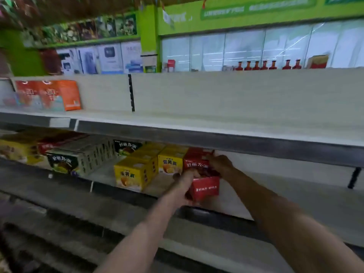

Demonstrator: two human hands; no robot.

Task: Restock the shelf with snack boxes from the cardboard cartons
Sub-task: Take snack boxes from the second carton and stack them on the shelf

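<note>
Both hands have their grip clamped on one red snack box (202, 174): the left hand (185, 186) curls round its near lower corner, and the right hand (220, 164) seems to pinch its far upper edge, though blur makes the fingers hard to read, as the box goes onto the middle shelf (275, 186) just right of two yellow boxes (149, 170). Further left on that shelf stand dark-fronted boxes (63, 163), so the restocking looks begun. A long bare stretch to the right, and most of the upper shelf (216, 123) past the orange packs (49, 95), suggest plenty is left; no cartons are in view.
</note>
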